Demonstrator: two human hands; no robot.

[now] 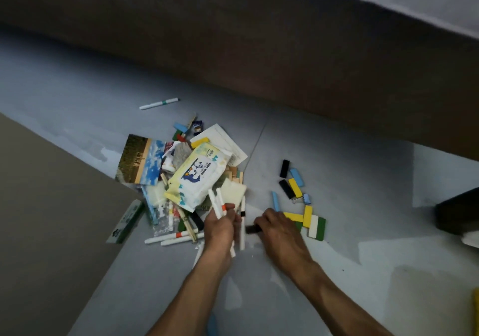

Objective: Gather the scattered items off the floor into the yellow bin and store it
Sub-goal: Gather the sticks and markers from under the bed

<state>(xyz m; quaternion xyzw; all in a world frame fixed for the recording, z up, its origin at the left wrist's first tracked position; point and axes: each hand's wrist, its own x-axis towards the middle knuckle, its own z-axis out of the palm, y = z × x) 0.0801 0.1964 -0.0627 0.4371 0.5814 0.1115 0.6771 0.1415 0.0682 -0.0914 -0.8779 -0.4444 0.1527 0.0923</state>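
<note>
Your left hand (222, 225) gripped a bundle of white markers (217, 203) while your right hand (276, 225) closed on a small black block (252, 229) on the floor (337, 271). Just beyond your left hand lay the heap topped by a wipes pack (198, 177); coloured blocks (294, 186) were scattered beyond your right, and one lone marker (158, 103) lay farthest off.

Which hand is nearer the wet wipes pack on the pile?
Left. The left hand, gripping white markers, sits just below the wet wipes pack, its markers reaching the pack's lower edge. The right hand is farther right, by the coloured blocks.
</note>
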